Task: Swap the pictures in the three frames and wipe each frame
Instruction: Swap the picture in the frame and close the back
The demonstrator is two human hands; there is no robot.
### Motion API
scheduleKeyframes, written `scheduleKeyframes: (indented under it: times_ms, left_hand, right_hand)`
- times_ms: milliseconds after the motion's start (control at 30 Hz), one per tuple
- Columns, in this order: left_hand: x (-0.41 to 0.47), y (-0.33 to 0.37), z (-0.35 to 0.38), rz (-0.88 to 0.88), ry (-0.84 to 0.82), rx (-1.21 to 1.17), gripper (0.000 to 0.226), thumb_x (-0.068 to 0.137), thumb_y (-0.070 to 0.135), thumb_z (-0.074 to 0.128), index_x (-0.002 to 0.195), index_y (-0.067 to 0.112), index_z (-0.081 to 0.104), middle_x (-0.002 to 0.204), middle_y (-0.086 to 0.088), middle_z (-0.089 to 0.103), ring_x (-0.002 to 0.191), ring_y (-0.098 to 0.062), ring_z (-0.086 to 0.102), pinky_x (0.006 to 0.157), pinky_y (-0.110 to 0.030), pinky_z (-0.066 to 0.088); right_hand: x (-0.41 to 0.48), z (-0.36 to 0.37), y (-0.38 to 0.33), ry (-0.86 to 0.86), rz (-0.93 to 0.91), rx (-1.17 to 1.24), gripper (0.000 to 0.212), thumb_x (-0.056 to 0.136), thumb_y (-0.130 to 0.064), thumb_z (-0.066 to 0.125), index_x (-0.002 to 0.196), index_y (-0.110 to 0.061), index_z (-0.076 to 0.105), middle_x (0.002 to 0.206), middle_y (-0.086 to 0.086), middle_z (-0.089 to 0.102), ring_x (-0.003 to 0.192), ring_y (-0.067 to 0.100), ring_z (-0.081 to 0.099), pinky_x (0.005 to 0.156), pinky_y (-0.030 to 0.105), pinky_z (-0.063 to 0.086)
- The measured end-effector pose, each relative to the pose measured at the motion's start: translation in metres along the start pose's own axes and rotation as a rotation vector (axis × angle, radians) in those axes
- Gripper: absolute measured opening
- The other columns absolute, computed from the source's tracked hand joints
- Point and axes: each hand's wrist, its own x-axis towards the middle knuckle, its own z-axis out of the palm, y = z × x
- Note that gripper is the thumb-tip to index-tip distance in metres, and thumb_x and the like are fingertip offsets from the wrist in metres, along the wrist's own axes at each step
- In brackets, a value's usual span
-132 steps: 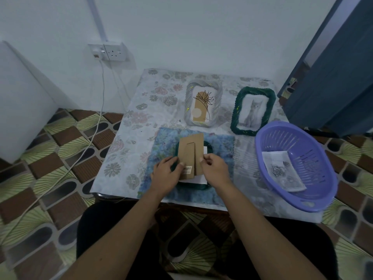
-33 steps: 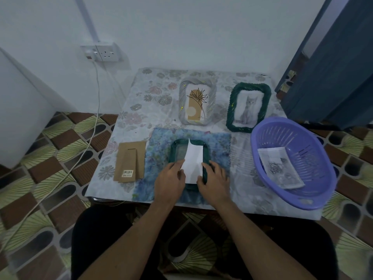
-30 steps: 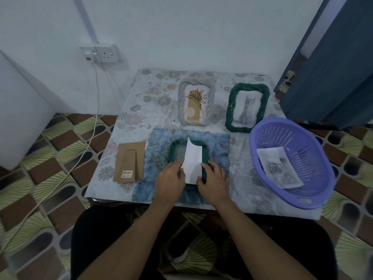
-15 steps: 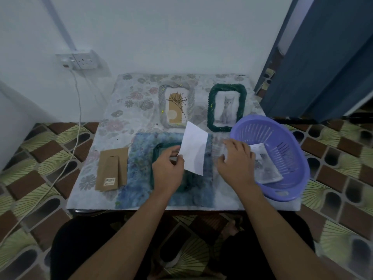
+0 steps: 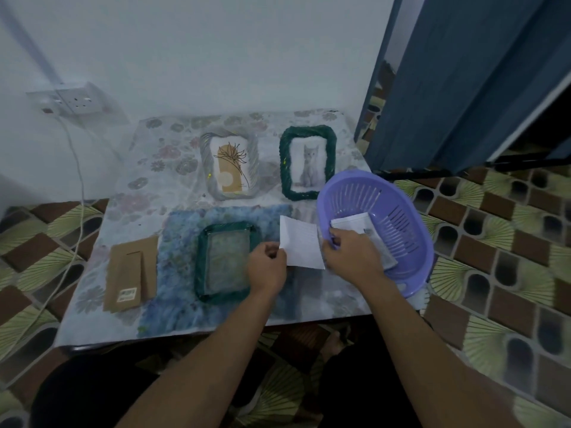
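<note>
The left grip is pinching the white picture clear of the emptied green frame to its left, likely making room, while the right grip, hold unclear, is reaching the replacement picture in the purple basket.

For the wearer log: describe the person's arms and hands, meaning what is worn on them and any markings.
Both forearms are bare as far as the picture shows: no sleeves. The left hand and right hand wear no gloves, and no watch, band or ring is visible. No markings can be made out in this dim view.
</note>
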Motion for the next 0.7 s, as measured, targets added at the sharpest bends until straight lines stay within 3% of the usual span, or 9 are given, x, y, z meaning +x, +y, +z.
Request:
scheduleKeyframes:
  times_ms: [67, 167, 200, 267, 333, 467, 600, 700]
  left_hand:
    - [0.000, 0.002, 0.016, -0.011, -0.044, 0.019, 0.016, 0.093, 0.015, 0.062, 0.107, 0.009, 0.068, 0.103, -0.005, 0.070, 0.091, -0.020, 0.066, 0.082, -0.035, 0.056]
    - [-0.005, 0.005, 0.037, -0.022, -0.131, 0.091, 0.018, 0.094, 0.015, 0.060, 0.110, 0.007, 0.065, 0.099, -0.005, 0.067, 0.088, -0.021, 0.063, 0.077, -0.031, 0.052]
    - [-0.006, 0.005, 0.044, -0.021, -0.155, 0.098, 0.017, 0.094, 0.013, 0.059, 0.109, 0.007, 0.064, 0.098, -0.006, 0.068, 0.085, -0.021, 0.062, 0.073, -0.030, 0.051]
    - [-0.008, 0.004, 0.055, -0.033, -0.207, 0.091, 0.017, 0.095, 0.011, 0.056, 0.108, 0.005, 0.064, 0.098, -0.010, 0.070, 0.084, -0.023, 0.064, 0.070, -0.031, 0.052]
    - [-0.010, 0.006, 0.063, -0.045, -0.258, 0.098, 0.018, 0.095, 0.009, 0.053, 0.109, 0.007, 0.064, 0.097, -0.010, 0.069, 0.086, -0.026, 0.066, 0.074, -0.037, 0.056]
    - [-0.009, 0.003, 0.068, -0.040, -0.335, 0.102, 0.019, 0.093, 0.007, 0.052, 0.107, 0.007, 0.064, 0.095, -0.012, 0.071, 0.084, -0.026, 0.067, 0.074, -0.038, 0.058]
    - [-0.011, 0.002, 0.059, -0.126, -0.438, -0.028, 0.014, 0.089, -0.006, 0.061, 0.099, 0.004, 0.059, 0.080, -0.007, 0.061, 0.069, -0.019, 0.058, 0.054, -0.019, 0.051]
    - [-0.009, -0.003, 0.058, -0.145, -0.420, -0.029, 0.013, 0.088, -0.007, 0.063, 0.097, 0.002, 0.059, 0.084, -0.016, 0.059, 0.077, -0.023, 0.056, 0.067, -0.033, 0.055]
  right_hand:
    - [0.003, -0.003, 0.003, -0.004, -0.003, 0.019, 0.044, 0.099, -0.040, 0.051, 0.133, -0.015, 0.061, 0.121, 0.008, 0.068, 0.108, 0.030, 0.061, 0.085, 0.037, 0.049]
    - [0.007, -0.005, 0.004, -0.018, -0.009, 0.054, 0.027, 0.100, -0.039, 0.051, 0.103, -0.019, 0.067, 0.081, -0.003, 0.061, 0.077, 0.022, 0.056, 0.072, 0.035, 0.040]
    - [0.008, -0.007, 0.004, -0.022, -0.013, 0.058, 0.030, 0.100, -0.039, 0.050, 0.107, -0.015, 0.067, 0.083, -0.003, 0.061, 0.079, 0.023, 0.056, 0.072, 0.035, 0.039]
    - [0.009, -0.011, 0.002, -0.033, -0.028, 0.054, 0.042, 0.100, -0.038, 0.049, 0.132, -0.013, 0.060, 0.116, 0.006, 0.068, 0.105, 0.030, 0.061, 0.085, 0.040, 0.048]
    - [0.010, -0.014, 0.001, -0.049, -0.027, 0.054, 0.048, 0.101, -0.037, 0.050, 0.142, -0.013, 0.051, 0.134, 0.007, 0.062, 0.118, 0.030, 0.058, 0.099, 0.044, 0.048]
    - [0.008, -0.011, -0.001, -0.040, -0.022, 0.097, 0.049, 0.099, -0.036, 0.052, 0.143, -0.015, 0.051, 0.135, 0.006, 0.062, 0.119, 0.026, 0.059, 0.100, 0.041, 0.049]
    - [0.007, -0.007, -0.003, -0.036, -0.028, 0.100, 0.048, 0.098, -0.037, 0.054, 0.141, -0.016, 0.053, 0.131, 0.006, 0.065, 0.117, 0.026, 0.060, 0.098, 0.044, 0.050]
    - [0.008, -0.005, -0.003, -0.035, -0.032, 0.084, 0.049, 0.098, -0.040, 0.053, 0.141, -0.016, 0.053, 0.130, 0.005, 0.065, 0.117, 0.026, 0.060, 0.098, 0.045, 0.050]
